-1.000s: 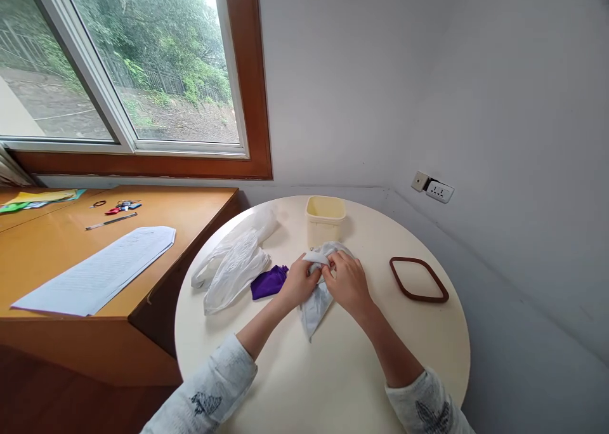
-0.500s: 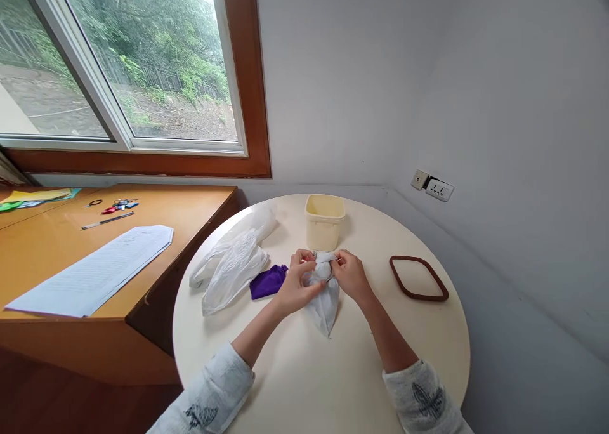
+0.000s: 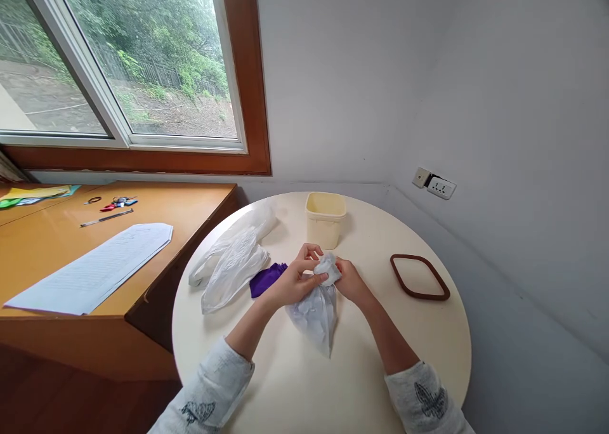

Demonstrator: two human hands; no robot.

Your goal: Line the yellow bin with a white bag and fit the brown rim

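Both hands grip a thin white plastic bag (image 3: 314, 316) over the middle of the round table. My left hand (image 3: 299, 278) has its thumb across the bag's bunched upper part, fingers behind it. On the other side, my right hand (image 3: 349, 280) pinches the same bunched part, its fingertips partly hidden by the plastic. The lower part of the bag hangs down to a point toward me. Left of my left hand lies a small purple cloth pouch (image 3: 266, 280). Just beyond the hands stands a cream plastic tub (image 3: 326, 228), upright and without a lid.
Crumpled white plastic bags (image 3: 235, 269) lie on the table's left side. A brown rounded frame (image 3: 419, 295) rests at the right. A wooden desk (image 3: 200, 199) adjoins on the left, bearing paper sheets (image 3: 104, 269), a pen (image 3: 107, 217) and keys (image 3: 121, 202).
The bag's bunched top has been turned and gathered between my hands. Its lower part now spreads wider and hangs nearer to me. My left hand has wrapped further round it.
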